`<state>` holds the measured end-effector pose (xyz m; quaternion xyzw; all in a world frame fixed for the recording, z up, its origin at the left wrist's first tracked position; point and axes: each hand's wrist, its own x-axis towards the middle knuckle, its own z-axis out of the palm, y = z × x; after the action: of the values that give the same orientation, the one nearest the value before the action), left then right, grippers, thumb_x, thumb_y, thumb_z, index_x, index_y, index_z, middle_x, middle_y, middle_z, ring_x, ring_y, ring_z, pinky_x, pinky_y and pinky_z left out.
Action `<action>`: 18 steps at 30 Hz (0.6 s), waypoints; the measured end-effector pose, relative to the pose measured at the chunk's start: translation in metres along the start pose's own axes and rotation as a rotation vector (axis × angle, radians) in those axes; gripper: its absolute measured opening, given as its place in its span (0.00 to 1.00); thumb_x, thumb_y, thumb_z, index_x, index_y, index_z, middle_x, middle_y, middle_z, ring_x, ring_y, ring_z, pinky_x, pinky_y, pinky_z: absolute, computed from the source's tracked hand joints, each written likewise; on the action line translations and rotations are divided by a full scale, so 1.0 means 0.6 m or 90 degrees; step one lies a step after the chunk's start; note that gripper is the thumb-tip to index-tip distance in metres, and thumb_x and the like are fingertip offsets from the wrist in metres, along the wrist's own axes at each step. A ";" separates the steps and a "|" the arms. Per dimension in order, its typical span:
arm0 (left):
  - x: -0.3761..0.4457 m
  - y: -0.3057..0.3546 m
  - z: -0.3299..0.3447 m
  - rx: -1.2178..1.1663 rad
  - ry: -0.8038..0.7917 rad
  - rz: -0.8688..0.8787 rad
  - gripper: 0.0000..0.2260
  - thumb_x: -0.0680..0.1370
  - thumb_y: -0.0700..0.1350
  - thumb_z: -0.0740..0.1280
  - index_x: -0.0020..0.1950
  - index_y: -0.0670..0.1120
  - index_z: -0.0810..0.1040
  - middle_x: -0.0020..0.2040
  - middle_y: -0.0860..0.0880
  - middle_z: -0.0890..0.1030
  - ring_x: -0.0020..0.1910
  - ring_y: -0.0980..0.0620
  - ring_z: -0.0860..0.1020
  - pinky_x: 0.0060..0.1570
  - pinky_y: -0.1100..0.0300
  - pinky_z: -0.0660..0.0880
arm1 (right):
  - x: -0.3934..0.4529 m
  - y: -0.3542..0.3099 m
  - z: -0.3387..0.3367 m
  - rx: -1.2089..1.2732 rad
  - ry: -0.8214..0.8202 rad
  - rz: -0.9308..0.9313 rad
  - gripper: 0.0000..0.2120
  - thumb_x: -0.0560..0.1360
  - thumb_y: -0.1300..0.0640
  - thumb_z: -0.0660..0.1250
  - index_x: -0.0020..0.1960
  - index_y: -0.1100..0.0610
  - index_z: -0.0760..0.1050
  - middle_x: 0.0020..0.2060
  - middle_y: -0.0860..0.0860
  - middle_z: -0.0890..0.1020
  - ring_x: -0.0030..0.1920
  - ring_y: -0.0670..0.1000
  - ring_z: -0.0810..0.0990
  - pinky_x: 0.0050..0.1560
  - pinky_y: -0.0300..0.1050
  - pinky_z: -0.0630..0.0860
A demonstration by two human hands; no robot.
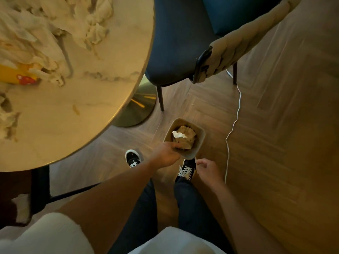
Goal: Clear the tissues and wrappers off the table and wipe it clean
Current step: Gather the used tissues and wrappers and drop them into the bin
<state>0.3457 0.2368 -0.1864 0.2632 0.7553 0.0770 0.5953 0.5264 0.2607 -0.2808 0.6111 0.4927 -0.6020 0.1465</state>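
Below, 1 bin [199,143] of tissues [184,137], rim gripped by left hand [166,154]; right hand [207,169] loosely curled, holding nothing; table [91,99] tissues blurred.

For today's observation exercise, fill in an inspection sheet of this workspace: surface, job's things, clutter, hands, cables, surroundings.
Surface: marble table, smears showing, not yet wiped.
Job's things: crumpled tissues and a yellow wrapper on the table; bin on the floor, holding crumpled paper.
Clutter: a tissue lying below the table edge.
Hands: left hand grips the bin's rim; right hand loosely curled, empty.
Cables: white cable trailing across the floor.
Surroundings: blue chair, wood floor.
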 end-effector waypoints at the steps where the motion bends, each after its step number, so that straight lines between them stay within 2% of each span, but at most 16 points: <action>1: -0.006 -0.003 -0.002 -0.004 -0.003 -0.001 0.16 0.79 0.40 0.63 0.68 0.48 0.73 0.52 0.53 0.74 0.54 0.52 0.76 0.55 0.60 0.73 | -0.007 -0.001 0.001 0.001 0.001 -0.006 0.12 0.78 0.61 0.61 0.60 0.54 0.77 0.52 0.52 0.81 0.47 0.48 0.78 0.40 0.38 0.71; 3: -0.017 -0.018 -0.006 -0.021 -0.003 -0.017 0.17 0.79 0.40 0.63 0.68 0.48 0.73 0.56 0.53 0.73 0.53 0.53 0.76 0.55 0.59 0.75 | -0.022 -0.012 0.000 -0.010 -0.004 -0.031 0.13 0.78 0.61 0.60 0.60 0.54 0.77 0.52 0.51 0.80 0.47 0.47 0.78 0.44 0.40 0.73; 6: -0.044 -0.047 -0.016 -0.050 0.020 -0.047 0.17 0.78 0.40 0.64 0.67 0.49 0.73 0.57 0.49 0.76 0.49 0.55 0.77 0.46 0.64 0.76 | -0.049 -0.045 -0.002 -0.045 -0.019 -0.073 0.14 0.79 0.60 0.59 0.62 0.52 0.76 0.54 0.49 0.79 0.52 0.47 0.77 0.50 0.42 0.75; 10: -0.106 -0.076 -0.035 -0.125 0.061 -0.045 0.14 0.78 0.40 0.65 0.64 0.50 0.75 0.57 0.50 0.77 0.54 0.54 0.77 0.53 0.61 0.74 | -0.087 -0.103 -0.004 -0.100 -0.030 -0.149 0.16 0.79 0.60 0.58 0.64 0.54 0.75 0.57 0.50 0.79 0.53 0.46 0.76 0.48 0.38 0.72; 13: -0.153 -0.101 -0.052 -0.189 0.108 -0.022 0.12 0.78 0.39 0.66 0.60 0.52 0.77 0.55 0.50 0.78 0.53 0.55 0.77 0.55 0.59 0.74 | -0.115 -0.151 -0.001 -0.144 -0.025 -0.186 0.16 0.79 0.60 0.58 0.63 0.53 0.75 0.58 0.51 0.78 0.55 0.48 0.76 0.52 0.41 0.72; 16: -0.198 -0.128 -0.075 -0.253 0.152 -0.005 0.12 0.77 0.38 0.67 0.50 0.56 0.78 0.53 0.47 0.80 0.51 0.52 0.79 0.57 0.53 0.77 | -0.146 -0.195 0.011 -0.197 -0.025 -0.223 0.15 0.79 0.59 0.57 0.63 0.52 0.75 0.58 0.49 0.78 0.56 0.48 0.76 0.56 0.44 0.74; 18: -0.225 -0.147 -0.094 -0.278 0.180 0.013 0.12 0.76 0.37 0.68 0.49 0.56 0.78 0.51 0.47 0.81 0.50 0.51 0.80 0.56 0.53 0.78 | -0.166 -0.224 0.027 -0.255 -0.013 -0.257 0.15 0.78 0.59 0.57 0.62 0.53 0.76 0.57 0.49 0.79 0.57 0.49 0.76 0.58 0.47 0.75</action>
<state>0.2862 0.1069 -0.0923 0.1223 0.7936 0.2803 0.5261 0.4331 0.2692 -0.1412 0.4536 0.7121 -0.5156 0.1463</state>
